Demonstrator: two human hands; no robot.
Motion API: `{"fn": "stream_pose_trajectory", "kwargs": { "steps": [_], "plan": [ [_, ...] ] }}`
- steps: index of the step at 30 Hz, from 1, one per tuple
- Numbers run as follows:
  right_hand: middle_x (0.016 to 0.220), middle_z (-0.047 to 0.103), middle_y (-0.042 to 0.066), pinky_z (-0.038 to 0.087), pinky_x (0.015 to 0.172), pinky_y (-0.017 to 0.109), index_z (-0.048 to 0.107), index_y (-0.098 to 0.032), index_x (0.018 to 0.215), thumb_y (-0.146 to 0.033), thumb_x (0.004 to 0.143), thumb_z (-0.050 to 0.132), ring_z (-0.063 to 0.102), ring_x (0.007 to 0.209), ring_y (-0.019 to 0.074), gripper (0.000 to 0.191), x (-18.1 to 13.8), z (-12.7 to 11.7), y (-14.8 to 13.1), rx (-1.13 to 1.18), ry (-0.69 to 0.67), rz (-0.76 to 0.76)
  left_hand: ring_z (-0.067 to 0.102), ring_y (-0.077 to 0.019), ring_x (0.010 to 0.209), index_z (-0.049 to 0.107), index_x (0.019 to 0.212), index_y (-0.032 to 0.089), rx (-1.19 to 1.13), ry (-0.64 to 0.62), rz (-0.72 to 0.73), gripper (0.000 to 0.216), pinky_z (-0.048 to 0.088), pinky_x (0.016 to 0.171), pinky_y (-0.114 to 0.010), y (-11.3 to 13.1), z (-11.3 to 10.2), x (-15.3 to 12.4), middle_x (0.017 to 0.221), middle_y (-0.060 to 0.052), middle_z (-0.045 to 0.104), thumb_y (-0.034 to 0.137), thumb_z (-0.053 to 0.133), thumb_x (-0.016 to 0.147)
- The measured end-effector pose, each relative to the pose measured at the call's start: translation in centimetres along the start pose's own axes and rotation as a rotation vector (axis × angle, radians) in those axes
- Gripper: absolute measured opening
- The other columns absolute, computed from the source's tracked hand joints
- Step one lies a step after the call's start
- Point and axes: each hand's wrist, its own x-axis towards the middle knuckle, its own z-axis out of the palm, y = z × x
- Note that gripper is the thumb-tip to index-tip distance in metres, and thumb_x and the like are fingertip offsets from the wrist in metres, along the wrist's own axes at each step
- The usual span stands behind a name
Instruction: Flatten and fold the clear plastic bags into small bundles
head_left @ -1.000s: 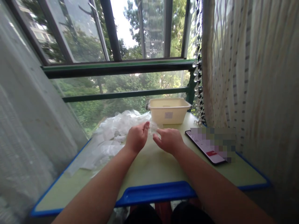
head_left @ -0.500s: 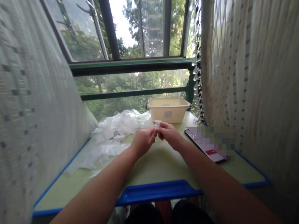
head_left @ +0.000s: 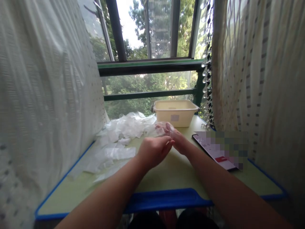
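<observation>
Thin clear plastic, which looks like a disposable glove (head_left: 152, 129), covers the fingers of my right hand (head_left: 175, 136) in front of the cream bin. Those fingers point left inside it and look stretched out. My left hand (head_left: 153, 149) is closed nearer to me, its fingertips pinching the plastic's edge by my right palm. Left of both hands lies a crumpled pile of the same kind of clear plastic (head_left: 128, 125), with flatter pieces (head_left: 111, 154) toward me.
A cream plastic bin (head_left: 164, 117) with a small label stands at the table's back. On the right lies a phone or tablet (head_left: 207, 148), partly blurred out. The pale table (head_left: 166, 175) has a blue rim; curtains (head_left: 52, 79) hang on both sides.
The plastic, bunched between my fingertips before, now spreads over the fingers of my right hand. My left hand has shifted toward my right wrist, and the view has turned slightly left.
</observation>
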Motion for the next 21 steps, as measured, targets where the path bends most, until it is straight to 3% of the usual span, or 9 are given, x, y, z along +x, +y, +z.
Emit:
{"fn": "stream_pose_trajectory", "kwargs": {
  "steps": [3, 5, 7, 9, 14, 17, 21],
  "plan": [
    [0.107, 0.063, 0.009, 0.039, 0.093, 0.038, 0.060, -0.016, 0.104, -0.045, 0.081, 0.050, 0.057, 0.098, 0.0213, 0.039, -0.4, -0.2, -1.4, 0.229, -0.082, 0.052, 0.056, -0.0141, 0.067, 0.049, 0.107, 0.019, -0.013, 0.409, -0.071, 0.031, 0.044, 0.065, -0.025, -0.8, -0.7, 0.4, 0.077, -0.003, 0.061, 0.036, 0.051, 0.081],
    [0.109, 0.062, 0.011, 0.037, 0.095, 0.041, 0.054, -0.015, 0.112, -0.054, 0.085, 0.035, 0.058, 0.099, 0.0218, 0.051, -0.7, -0.3, -2.4, 0.358, -0.152, 0.123, 0.055, -0.0210, 0.091, 0.045, 0.116, 0.017, 0.012, 0.481, -0.112, 0.051, 0.045, 0.079, -0.034, -1.6, -1.2, 0.9, 0.100, -0.010, 0.058, 0.041, 0.060, 0.073],
    [0.109, 0.062, 0.013, 0.035, 0.098, 0.042, 0.049, -0.014, 0.118, -0.058, 0.087, 0.022, 0.058, 0.101, 0.0216, 0.061, -1.0, -0.4, -3.2, 0.419, -0.239, 0.222, 0.045, -0.0274, 0.110, 0.047, 0.117, 0.017, -0.004, 0.361, -0.157, 0.058, 0.037, 0.092, -0.042, -2.7, -1.5, 1.5, 0.117, -0.013, 0.050, 0.045, 0.064, 0.068],
    [0.108, 0.061, 0.016, 0.033, 0.099, 0.043, 0.047, -0.009, 0.119, -0.059, 0.087, 0.015, 0.058, 0.102, 0.0222, 0.067, -1.2, -0.7, -3.6, 0.416, -0.314, 0.315, 0.044, -0.0274, 0.113, 0.052, 0.112, 0.018, -0.144, 0.278, -0.267, 0.051, 0.036, 0.095, -0.042, -3.7, -1.8, 1.9, 0.119, -0.012, 0.051, 0.047, 0.061, 0.072],
    [0.101, 0.063, 0.020, 0.033, 0.099, 0.042, 0.048, -0.003, 0.116, -0.057, 0.088, 0.012, 0.060, 0.100, 0.0247, 0.071, -1.3, -1.6, -3.4, 0.347, -0.388, 0.447, 0.058, -0.0193, 0.086, 0.057, 0.103, 0.015, -0.741, -0.018, -0.502, 0.043, 0.045, 0.076, -0.031, -4.9, -2.3, 1.9, 0.092, -0.007, 0.064, 0.047, 0.057, 0.076],
    [0.096, 0.065, 0.020, 0.035, 0.097, 0.042, 0.050, -0.002, 0.113, -0.058, 0.088, 0.012, 0.062, 0.095, 0.0252, 0.072, -1.4, -2.1, -3.1, 0.302, -0.418, 0.529, 0.056, -0.0136, 0.068, 0.063, 0.090, 0.013, -0.829, -0.139, -0.528, 0.036, 0.044, 0.063, -0.024, -4.9, -2.5, 1.7, 0.078, -0.004, 0.063, 0.045, 0.062, 0.073],
    [0.098, 0.065, 0.019, 0.040, 0.093, 0.041, 0.053, -0.003, 0.111, -0.051, 0.090, 0.017, 0.064, 0.089, 0.0231, 0.064, -1.3, -2.5, -3.1, 0.237, -0.402, 0.570, 0.050, -0.0088, 0.054, 0.063, 0.079, 0.012, -0.980, -0.173, -0.674, 0.033, 0.042, 0.052, -0.020, -5.2, -2.6, 1.7, 0.061, -0.001, 0.055, 0.044, 0.062, 0.073]
  ]
}}
